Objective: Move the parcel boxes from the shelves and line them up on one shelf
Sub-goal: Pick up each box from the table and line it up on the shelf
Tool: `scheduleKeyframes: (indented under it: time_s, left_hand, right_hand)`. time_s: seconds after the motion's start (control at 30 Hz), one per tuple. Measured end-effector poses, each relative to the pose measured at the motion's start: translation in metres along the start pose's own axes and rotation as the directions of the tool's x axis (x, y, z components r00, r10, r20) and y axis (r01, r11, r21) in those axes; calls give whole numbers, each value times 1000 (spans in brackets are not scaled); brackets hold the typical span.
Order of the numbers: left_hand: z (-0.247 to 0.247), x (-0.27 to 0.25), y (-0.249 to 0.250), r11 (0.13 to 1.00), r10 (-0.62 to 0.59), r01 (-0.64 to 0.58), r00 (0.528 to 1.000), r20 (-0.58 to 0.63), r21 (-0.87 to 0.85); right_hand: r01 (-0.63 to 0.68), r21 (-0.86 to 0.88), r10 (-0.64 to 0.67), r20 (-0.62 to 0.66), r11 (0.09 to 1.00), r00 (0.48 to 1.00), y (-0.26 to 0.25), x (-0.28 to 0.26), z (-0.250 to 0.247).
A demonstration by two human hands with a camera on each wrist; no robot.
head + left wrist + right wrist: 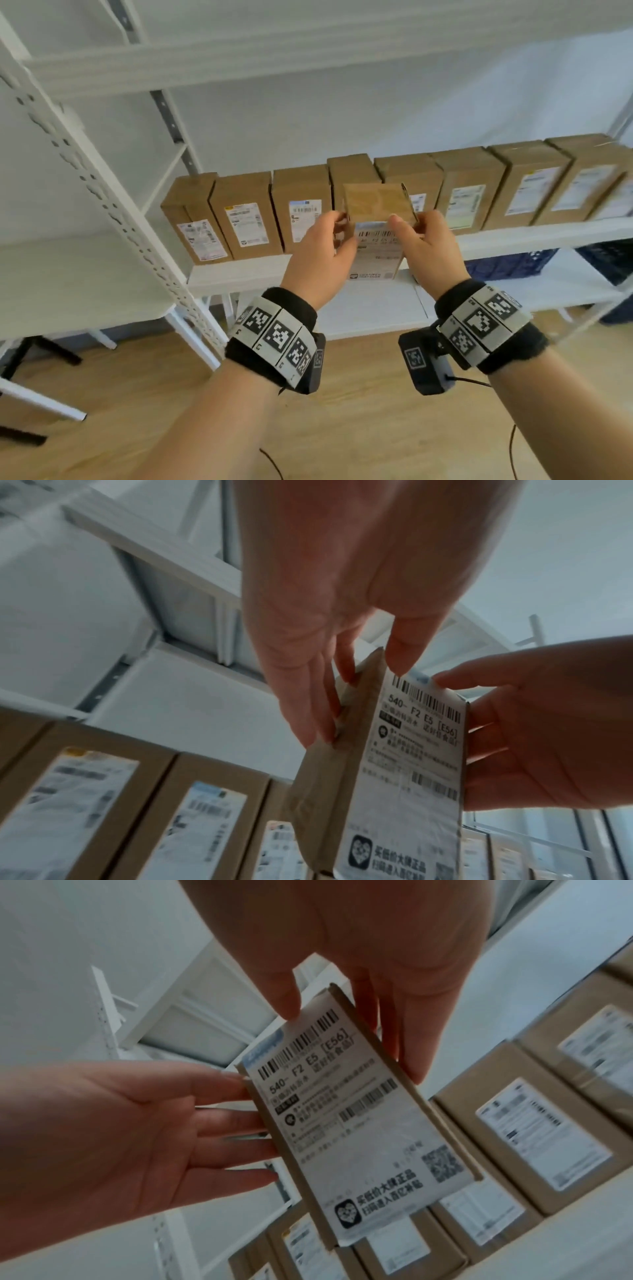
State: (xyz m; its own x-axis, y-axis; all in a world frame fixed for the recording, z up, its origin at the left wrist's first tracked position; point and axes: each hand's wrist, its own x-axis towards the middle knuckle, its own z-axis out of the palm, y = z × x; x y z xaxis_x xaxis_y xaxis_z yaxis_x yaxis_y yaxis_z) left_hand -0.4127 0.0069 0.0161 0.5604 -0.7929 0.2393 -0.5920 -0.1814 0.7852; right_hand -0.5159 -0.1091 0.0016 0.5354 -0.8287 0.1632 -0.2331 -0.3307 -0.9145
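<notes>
i hold one parcel box (375,236) upright between both hands, just in front of the shelf's (534,236) front edge, near its middle. my left hand (320,251) presses its fingers flat along the box's left side, thumb on the labelled front; my right hand (428,246) does the same on the right side. its white shipping label (411,764) faces me. behind it a row of parcel boxes (246,216) stands side by side along the shelf, labels forward
</notes>
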Motion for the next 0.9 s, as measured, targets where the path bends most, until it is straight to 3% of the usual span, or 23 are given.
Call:
scheduleKeyframes:
  time_s: [0.23,0.53,0.7,0.9]
  left_hand:
    - [80,31,63,987,136,-144,984,112,67]
    - [219,74,143,981,190,-194,969,160,6]
    - [286,98,179,970,230,-239,959,163,37]
    - [347,130,206,957,275,-288,928,251,16]
  right_hand:
    - [79,-20,-81,-160,997,984,31,13,-100]
    - [9,-16,-11,-154,1000,988,99,47,-242]
    - [-57,-86,36,-229,995,973,129,60,-309]
    - [-125,-68,98,-311,990,945,162,85,-360]
